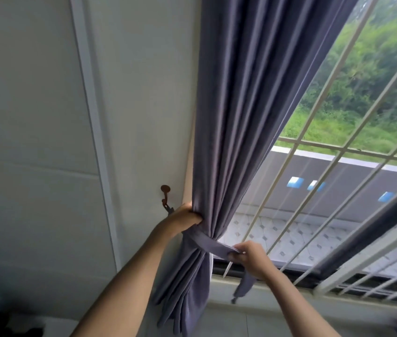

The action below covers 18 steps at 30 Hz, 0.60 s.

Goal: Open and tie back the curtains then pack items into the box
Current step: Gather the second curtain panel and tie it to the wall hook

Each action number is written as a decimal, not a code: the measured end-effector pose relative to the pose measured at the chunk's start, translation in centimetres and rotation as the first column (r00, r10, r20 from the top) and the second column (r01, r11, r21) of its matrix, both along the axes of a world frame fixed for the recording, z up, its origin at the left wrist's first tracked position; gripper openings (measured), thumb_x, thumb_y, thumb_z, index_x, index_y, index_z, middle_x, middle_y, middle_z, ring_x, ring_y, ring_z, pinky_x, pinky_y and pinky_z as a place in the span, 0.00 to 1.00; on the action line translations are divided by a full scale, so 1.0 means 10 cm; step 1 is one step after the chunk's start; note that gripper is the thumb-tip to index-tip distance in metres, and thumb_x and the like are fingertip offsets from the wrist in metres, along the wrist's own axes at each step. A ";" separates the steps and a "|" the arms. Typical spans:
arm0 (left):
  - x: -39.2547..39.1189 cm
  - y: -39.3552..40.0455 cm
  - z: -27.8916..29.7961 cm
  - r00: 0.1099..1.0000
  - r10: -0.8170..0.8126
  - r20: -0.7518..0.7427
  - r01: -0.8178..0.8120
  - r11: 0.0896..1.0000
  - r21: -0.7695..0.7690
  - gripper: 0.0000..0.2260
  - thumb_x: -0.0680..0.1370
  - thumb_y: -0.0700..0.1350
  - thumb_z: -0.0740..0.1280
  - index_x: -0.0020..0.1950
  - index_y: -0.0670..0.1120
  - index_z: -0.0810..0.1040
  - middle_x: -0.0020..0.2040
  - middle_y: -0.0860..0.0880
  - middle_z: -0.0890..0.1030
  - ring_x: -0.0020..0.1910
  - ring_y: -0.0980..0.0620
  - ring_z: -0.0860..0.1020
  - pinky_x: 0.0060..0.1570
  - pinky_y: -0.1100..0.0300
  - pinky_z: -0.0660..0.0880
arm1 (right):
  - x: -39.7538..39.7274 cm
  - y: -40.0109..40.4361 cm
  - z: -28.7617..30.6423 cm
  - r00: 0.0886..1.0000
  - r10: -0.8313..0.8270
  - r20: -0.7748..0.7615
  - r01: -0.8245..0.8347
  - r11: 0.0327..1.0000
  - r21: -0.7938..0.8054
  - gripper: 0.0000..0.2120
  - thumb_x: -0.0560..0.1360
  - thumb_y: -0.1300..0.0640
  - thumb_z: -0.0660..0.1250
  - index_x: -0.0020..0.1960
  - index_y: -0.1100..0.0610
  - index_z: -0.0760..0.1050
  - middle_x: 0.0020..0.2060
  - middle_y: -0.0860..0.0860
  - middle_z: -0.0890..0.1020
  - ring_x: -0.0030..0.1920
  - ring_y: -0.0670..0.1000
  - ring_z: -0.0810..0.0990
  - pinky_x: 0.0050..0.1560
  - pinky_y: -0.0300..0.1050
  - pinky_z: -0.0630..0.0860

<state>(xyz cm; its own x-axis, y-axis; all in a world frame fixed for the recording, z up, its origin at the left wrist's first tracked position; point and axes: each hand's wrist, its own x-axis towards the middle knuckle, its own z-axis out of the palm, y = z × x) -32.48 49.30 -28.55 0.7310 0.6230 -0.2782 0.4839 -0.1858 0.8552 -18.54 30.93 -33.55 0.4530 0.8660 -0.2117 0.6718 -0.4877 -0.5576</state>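
Left grip [187, 216] bunches the curtain [241, 117], right grip [248, 254] pinches the tie [213, 244]; tying back, next loop it onto the hook [165, 194].

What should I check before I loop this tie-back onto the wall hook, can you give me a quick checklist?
1. Curtain gathered into one bunch: ok, the left hand grips the folds at the wall side.
2. Tie-back wrapped around the bunch: ok, the band crosses the front of the folds.
3. Free end under control: ok, the right hand pinches the band, with a tail hanging below it.
4. Hook free to take the loop: cannot tell, its lower tip sits behind the left hand.
5. Far end of the band already on the hook: cannot tell, hidden by hand and fabric.
6. Window uncovered on this side: ok.
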 end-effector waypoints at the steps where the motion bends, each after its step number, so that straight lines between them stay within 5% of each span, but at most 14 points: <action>1: 0.01 0.01 0.01 1.000 0.003 -0.005 -0.003 1.000 0.010 0.12 0.71 0.36 0.62 0.53 0.36 0.77 0.48 0.39 0.81 0.50 0.43 0.79 0.53 0.50 0.75 | 0.03 0.01 0.00 1.000 0.002 0.014 -0.002 1.000 -0.001 0.14 0.72 0.59 0.69 0.29 0.52 0.73 0.22 0.44 0.70 0.28 0.42 0.64 0.31 0.36 0.63; 8: -0.02 -0.05 0.02 0.997 -0.074 0.027 0.073 0.997 0.021 0.03 0.70 0.35 0.63 0.41 0.39 0.76 0.39 0.44 0.79 0.40 0.49 0.75 0.40 0.59 0.70 | 0.09 -0.07 -0.12 0.997 0.051 0.061 -0.051 0.999 0.000 0.07 0.72 0.61 0.67 0.36 0.60 0.74 0.28 0.46 0.69 0.32 0.44 0.64 0.34 0.42 0.62; 11: -0.05 -0.04 0.00 0.997 -0.080 0.019 0.080 0.997 0.003 0.07 0.71 0.34 0.63 0.35 0.44 0.73 0.33 0.50 0.76 0.35 0.56 0.74 0.33 0.67 0.67 | 0.08 -0.14 -0.12 0.998 0.056 -0.017 -0.056 0.998 0.034 0.04 0.73 0.60 0.68 0.44 0.53 0.79 0.32 0.41 0.80 0.35 0.42 0.76 0.39 0.37 0.71; 13: -0.05 -0.03 -0.02 0.997 -0.075 0.024 0.074 0.997 0.004 0.07 0.71 0.34 0.63 0.35 0.45 0.73 0.34 0.50 0.76 0.35 0.56 0.73 0.33 0.66 0.66 | 0.07 -0.19 -0.09 0.995 0.012 -0.101 -0.005 0.998 0.070 0.07 0.74 0.59 0.69 0.48 0.48 0.79 0.38 0.42 0.85 0.41 0.40 0.82 0.43 0.34 0.75; 18: -0.07 -0.03 -0.12 0.994 -0.070 0.079 0.069 0.998 0.014 0.04 0.72 0.36 0.62 0.44 0.37 0.75 0.41 0.43 0.77 0.43 0.47 0.75 0.40 0.58 0.68 | 0.16 -0.33 -0.04 0.989 -0.027 -0.142 0.039 0.996 0.081 0.07 0.75 0.60 0.68 0.41 0.51 0.80 0.33 0.42 0.83 0.36 0.39 0.78 0.40 0.34 0.72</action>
<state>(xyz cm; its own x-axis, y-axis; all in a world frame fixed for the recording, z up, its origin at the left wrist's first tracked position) -33.22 49.02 -29.80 0.7922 0.5726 -0.2111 0.4003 -0.2264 0.8880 -16.93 27.63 -33.92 0.4520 0.8685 -0.2035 0.5681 -0.4562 -0.6850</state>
